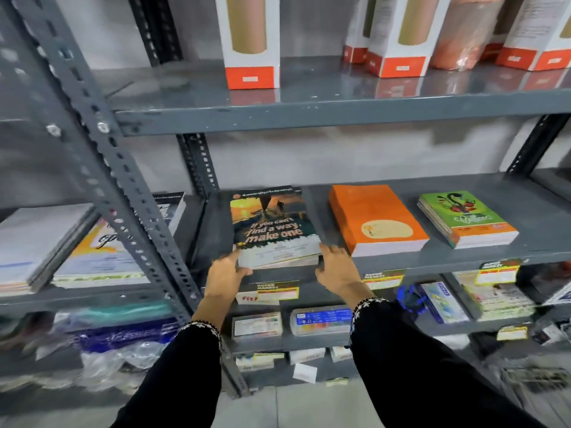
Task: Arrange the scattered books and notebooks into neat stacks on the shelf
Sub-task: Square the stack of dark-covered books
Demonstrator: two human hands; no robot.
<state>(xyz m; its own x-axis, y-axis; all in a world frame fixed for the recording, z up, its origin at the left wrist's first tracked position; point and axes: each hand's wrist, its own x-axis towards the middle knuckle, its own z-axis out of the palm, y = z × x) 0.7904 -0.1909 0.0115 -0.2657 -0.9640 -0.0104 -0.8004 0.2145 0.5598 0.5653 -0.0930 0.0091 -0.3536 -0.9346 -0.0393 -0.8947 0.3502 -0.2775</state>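
Note:
A stack of notebooks with a sunset cover (pixel 273 227) reading "If you can't find a way, make one" lies on the grey middle shelf (pixel 463 257). My left hand (pixel 225 274) grips its near left corner. My right hand (pixel 335 268) presses against its near right corner, fingers spread along the edge. To the right lie an orange stack (pixel 375 219) and a green-covered stack (pixel 466 219), both flat and apart from each other. Both of my arms wear black sleeves with patterned cuffs.
A slotted grey upright (pixel 123 180) crosses diagonally at left, with more book stacks (pixel 92 251) behind it. White and orange boxes (pixel 251 41) stand on the upper shelf. Stationery packs (pixel 321 319) and yellow price tags (pixel 497 271) fill the lower shelves.

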